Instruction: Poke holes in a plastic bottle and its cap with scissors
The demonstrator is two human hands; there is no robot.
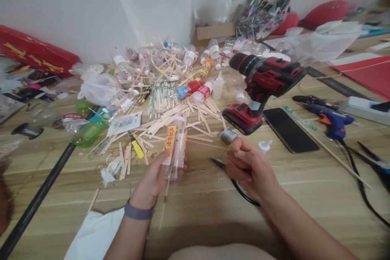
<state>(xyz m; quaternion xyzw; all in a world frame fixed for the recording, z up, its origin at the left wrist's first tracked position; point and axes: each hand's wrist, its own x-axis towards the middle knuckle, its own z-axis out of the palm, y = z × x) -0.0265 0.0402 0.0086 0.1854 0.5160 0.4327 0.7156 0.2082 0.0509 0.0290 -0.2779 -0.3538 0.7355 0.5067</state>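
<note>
Pale, smooth wall [152,4] rises behind a tabletop [195,207] with long, streaky wood grain. I take the clear plastic bottle [177,160] as the centre of the clock. It is slim, with shiny sides and a yellow-orange paper label, and it leans slightly inside the left hand [154,180], whose fingers are curved closed around its lower part. At three o'clock, the right hand [251,166] is folded almost to a fist, and its thumb and forefinger pinch a thin strand [210,144], which runs straight toward the bottle; of which material it is, I cannot tell. Below, at six o'clock, a thin straight stick [162,213] points downward. At twelve o'clock flat wooden sticks [158,126] with rounded ends lie crossed in a loose heap. A red and black drill [268,75], of hard moulded plastic, stands at two o'clock. Near three, beyond the right hand, lies a glossy, rectangular phone [291,130]. At nine o'clock rests a translucent green bottle [90,132].
</note>
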